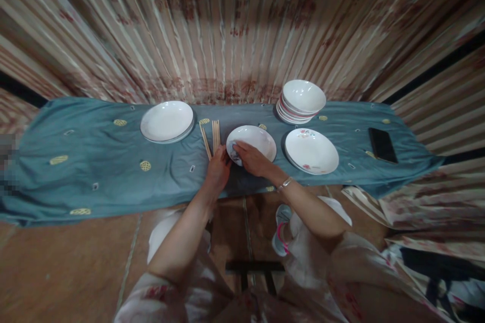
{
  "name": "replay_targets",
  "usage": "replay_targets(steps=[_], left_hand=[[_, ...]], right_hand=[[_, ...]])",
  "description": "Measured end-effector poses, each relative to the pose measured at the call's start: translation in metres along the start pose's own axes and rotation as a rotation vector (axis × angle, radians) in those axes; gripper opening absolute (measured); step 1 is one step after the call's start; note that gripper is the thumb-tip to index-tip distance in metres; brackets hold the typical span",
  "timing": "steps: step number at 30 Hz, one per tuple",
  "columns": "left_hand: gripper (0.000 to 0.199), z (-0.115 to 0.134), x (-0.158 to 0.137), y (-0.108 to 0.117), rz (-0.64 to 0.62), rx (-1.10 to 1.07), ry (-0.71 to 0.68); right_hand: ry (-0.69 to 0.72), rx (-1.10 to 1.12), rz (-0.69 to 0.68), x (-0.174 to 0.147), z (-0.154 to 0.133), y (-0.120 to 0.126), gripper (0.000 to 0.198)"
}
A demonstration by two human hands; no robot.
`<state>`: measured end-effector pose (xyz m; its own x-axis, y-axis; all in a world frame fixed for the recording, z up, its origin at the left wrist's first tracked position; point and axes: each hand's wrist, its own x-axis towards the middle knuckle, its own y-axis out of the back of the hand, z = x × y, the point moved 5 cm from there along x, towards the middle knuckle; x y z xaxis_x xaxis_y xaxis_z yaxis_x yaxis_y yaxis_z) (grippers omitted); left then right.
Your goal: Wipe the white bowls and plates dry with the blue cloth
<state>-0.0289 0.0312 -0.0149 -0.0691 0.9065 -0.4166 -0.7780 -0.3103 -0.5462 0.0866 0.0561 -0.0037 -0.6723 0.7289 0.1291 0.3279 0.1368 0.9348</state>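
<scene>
A white plate point(261, 137) is tilted slightly toward me at the middle of the table's front. My left hand point(219, 167) is closed on its left rim. Over the inside of the plate, my right hand point(253, 158) presses down a small bluish-grey cloth point(233, 153), mostly covered by the fingers. Just beyond my left hand lie several wooden chopsticks point(215, 133), one set at an angle. Right of the plate sits a small stack of white plates with a floral rim point(312, 151).
Two or so larger white plates point(167, 121) are stacked at the left. A pile of several bowls point(303, 96) stands at the back right. A black phone-like slab point(382, 144) lies at the right end of the blue-green tablecloth point(117, 171). Pleated curtains point(235, 25) hang behind.
</scene>
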Motion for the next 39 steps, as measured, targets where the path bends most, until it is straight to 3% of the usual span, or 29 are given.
replay_targets(steps=[9, 18, 24, 28, 32, 39], left_hand=[[0.033, 0.002, -0.005, -0.003, -0.037, 0.056, -0.006], [0.038, 0.004, -0.007, -0.003, 0.004, 0.030, 0.024], [0.038, 0.004, -0.006, -0.005, -0.013, 0.071, -0.005], [0.039, 0.004, -0.008, -0.006, -0.010, 0.033, -0.011], [0.036, 0.006, -0.009, -0.007, 0.007, 0.015, -0.002], [0.036, 0.004, -0.006, -0.005, 0.040, 0.029, 0.009]], right_hand=[[-0.115, -0.193, -0.027, 0.011, 0.019, 0.004, 0.047], [-0.250, -0.283, -0.081, -0.008, 0.042, 0.012, 0.046], [-0.123, -0.311, -0.148, -0.029, 0.033, 0.018, 0.038], [-0.155, -0.241, -0.211, -0.042, 0.026, 0.022, 0.039], [-0.194, -0.104, -0.173, -0.050, 0.022, 0.024, 0.043], [-0.109, -0.005, -0.132, -0.049, 0.009, 0.018, 0.041]])
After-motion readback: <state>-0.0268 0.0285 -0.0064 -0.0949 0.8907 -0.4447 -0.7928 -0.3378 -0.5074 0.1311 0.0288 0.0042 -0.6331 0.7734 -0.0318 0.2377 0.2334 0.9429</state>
